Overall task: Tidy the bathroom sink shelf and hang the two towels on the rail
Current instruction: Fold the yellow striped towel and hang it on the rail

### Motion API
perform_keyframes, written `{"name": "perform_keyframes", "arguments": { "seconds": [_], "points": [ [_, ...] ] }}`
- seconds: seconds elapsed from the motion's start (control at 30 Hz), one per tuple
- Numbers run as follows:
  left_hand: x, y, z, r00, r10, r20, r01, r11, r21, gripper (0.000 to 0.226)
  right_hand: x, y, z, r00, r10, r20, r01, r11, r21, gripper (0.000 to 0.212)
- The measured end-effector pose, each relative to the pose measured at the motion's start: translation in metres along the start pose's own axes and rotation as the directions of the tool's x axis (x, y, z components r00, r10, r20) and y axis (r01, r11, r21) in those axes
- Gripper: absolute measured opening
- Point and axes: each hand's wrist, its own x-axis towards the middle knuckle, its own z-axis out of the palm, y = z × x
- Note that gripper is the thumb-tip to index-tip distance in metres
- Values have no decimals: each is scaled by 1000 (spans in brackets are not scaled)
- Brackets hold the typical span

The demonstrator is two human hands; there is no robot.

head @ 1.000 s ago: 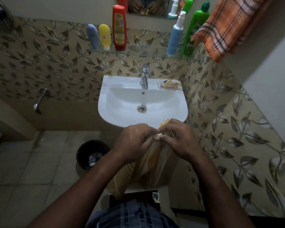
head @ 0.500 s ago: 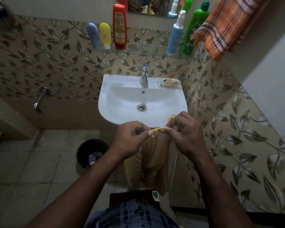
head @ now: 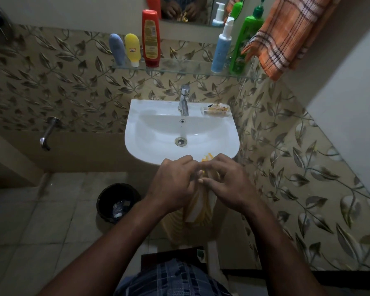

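Note:
A yellow-and-white striped towel (head: 198,207) hangs from both my hands just in front of the sink's near rim. My left hand (head: 175,182) and my right hand (head: 226,180) are pressed close together and pinch its top edge. An orange checked towel (head: 286,37) hangs at the upper right. On the glass shelf (head: 179,68) stand a blue tube (head: 116,49), a yellow tube (head: 132,49), a red bottle (head: 151,38), a light blue pump bottle (head: 221,48) and a green bottle (head: 246,41).
The white sink (head: 158,133) with its chrome tap (head: 184,100) is straight ahead; a small clear packet (head: 216,110) lies on its back right corner. A black bin (head: 118,202) stands on the tiled floor at left. A wall spout (head: 48,133) sticks out at left.
My hands have closed together again on the towel's top edge, after being slightly apart half a second ago. The towel now hangs bunched narrower below them.

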Motion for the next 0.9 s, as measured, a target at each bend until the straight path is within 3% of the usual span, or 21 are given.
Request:
{"name": "perform_keyframes", "arguments": {
  "seconds": [0.13, 0.2, 0.3, 0.4, 0.5, 0.67, 0.9],
  "points": [
    [-1, -1, -1, 998, 26, 57, -24, 999, -32, 31, 0, 2, -1, 997, 78, 7, -79, 997, 16, 27],
    [-1, -3, 0, 997, -26, 74, 36, 990, -136, 28, -1, 4, -2, 992, 123, -4, -123, 992, 12, 18],
    [-1, -2, 0, 995, -91, 32, 97, 961, -258, 20, -1, 5, -1, 991, 129, -44, -130, 991, -32, 22],
    [-2, -5, -4, 980, -182, 81, 199, 905, -375, 10, -1, 8, 0, 981, 117, -153, -128, 990, -62, 20],
    [-4, -11, -4, 972, -186, 147, 226, 912, -343, 22, 0, 14, -8, 950, 156, -269, -169, 985, -28, 21],
    [-7, -16, -5, 976, -219, 2, 201, 891, -406, 20, -1, 17, -15, 909, 185, -373, -236, 967, -95, 23],
    [-6, -14, -3, 968, -236, -80, 176, 876, -448, 19, -2, 16, -8, 897, 185, -402, -249, 962, -114, 21]
  ]
}}
